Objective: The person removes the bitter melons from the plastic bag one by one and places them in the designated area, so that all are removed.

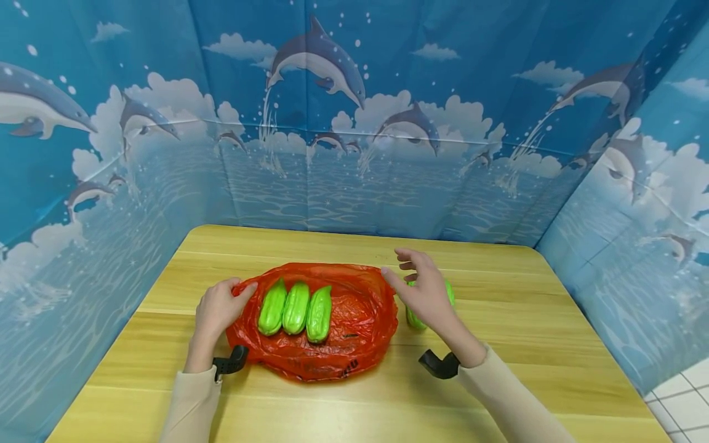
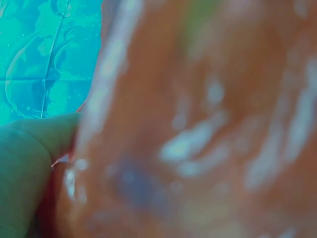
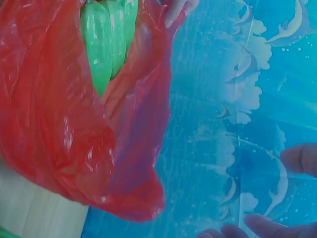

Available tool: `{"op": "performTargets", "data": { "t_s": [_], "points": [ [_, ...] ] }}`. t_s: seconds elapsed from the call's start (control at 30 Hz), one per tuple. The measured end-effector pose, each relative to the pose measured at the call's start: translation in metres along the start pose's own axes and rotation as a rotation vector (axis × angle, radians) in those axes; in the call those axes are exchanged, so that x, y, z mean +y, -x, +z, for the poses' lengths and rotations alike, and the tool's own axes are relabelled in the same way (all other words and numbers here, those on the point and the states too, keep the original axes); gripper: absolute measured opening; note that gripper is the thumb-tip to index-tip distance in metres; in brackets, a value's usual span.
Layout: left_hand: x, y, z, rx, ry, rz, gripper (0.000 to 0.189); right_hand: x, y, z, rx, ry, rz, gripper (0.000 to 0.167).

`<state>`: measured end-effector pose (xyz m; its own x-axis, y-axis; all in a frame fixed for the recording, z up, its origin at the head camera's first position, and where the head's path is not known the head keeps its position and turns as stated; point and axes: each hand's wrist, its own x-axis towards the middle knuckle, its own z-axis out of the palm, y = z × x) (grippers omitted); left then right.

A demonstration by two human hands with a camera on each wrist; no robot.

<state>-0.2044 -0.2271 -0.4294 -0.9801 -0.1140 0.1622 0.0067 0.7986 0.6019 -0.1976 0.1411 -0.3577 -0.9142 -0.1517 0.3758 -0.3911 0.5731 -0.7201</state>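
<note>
A red plastic bag (image 1: 354, 344) lies spread with its mouth wide, and three glossy green ribbed gourds (image 1: 296, 307) rest side by side in its left part. My left hand (image 1: 218, 307) pinches the bag's left rim; the thumb lies on the inner side. In the left wrist view the thumb (image 2: 34, 158) shows beside the blurred red plastic. My right hand (image 1: 426, 292) hovers by the bag's right rim, thumb and fingers apart, with nothing between them. Under and behind it lies more green (image 1: 414, 319), apparently of the same kind, mostly hidden by the hand.
Everything stands on a light wooden table (image 1: 498, 307) with rounded far corners. A blue curtain with dolphins (image 1: 327, 184) encloses its back and sides. Black camera mounts (image 1: 440, 364) sit at both wrists. White floor tiles (image 1: 684, 406) show at the lower right.
</note>
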Motion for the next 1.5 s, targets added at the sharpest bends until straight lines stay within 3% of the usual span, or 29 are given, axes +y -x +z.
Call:
{"op": "performTargets", "data": {
  "t_s": [1.0, 1.5],
  "points": [
    [-0.003, 0.000, 0.001, 0.002, -0.012, 0.002, 0.038, -0.003, -0.011, 0.051, -0.273, 0.030, 0.080, 0.052],
    [-0.003, -0.001, 0.001, -0.001, 0.000, -0.002, 0.038, -0.011, -0.017, 0.064, -0.570, 0.148, 0.126, 0.079]
  ]
}}
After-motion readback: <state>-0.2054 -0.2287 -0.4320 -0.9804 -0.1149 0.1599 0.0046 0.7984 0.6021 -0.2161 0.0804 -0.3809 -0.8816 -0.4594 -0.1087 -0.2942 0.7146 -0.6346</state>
